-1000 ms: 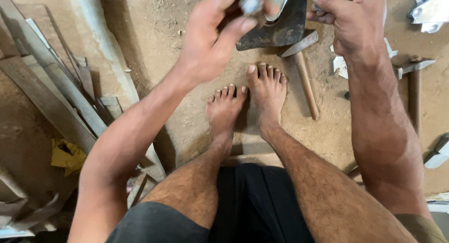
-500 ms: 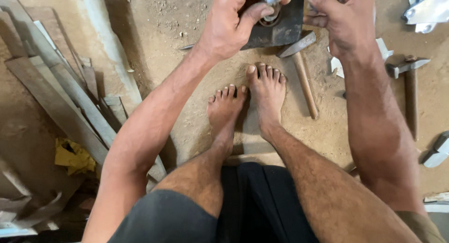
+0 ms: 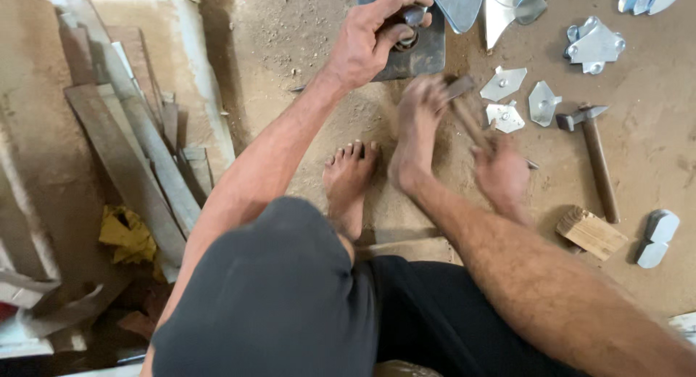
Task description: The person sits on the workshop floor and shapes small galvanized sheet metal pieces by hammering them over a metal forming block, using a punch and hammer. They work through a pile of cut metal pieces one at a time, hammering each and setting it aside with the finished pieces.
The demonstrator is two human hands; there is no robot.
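The metal block lies on the sandy floor beyond my feet, and I see my left hand on top of it, fingers pinched shut on a small round metal piece; my right hand is closed around the wooden handle of a hammer, blurred, its head near the block. To the right lie cut sheet-metal pieces, a second hammer, and a wooden block; planks lie at left.

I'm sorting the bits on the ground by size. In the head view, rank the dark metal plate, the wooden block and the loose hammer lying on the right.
1. dark metal plate, partly hidden by the left hand
2. loose hammer, long but thin
3. wooden block, nearer the camera, so its place is unsure
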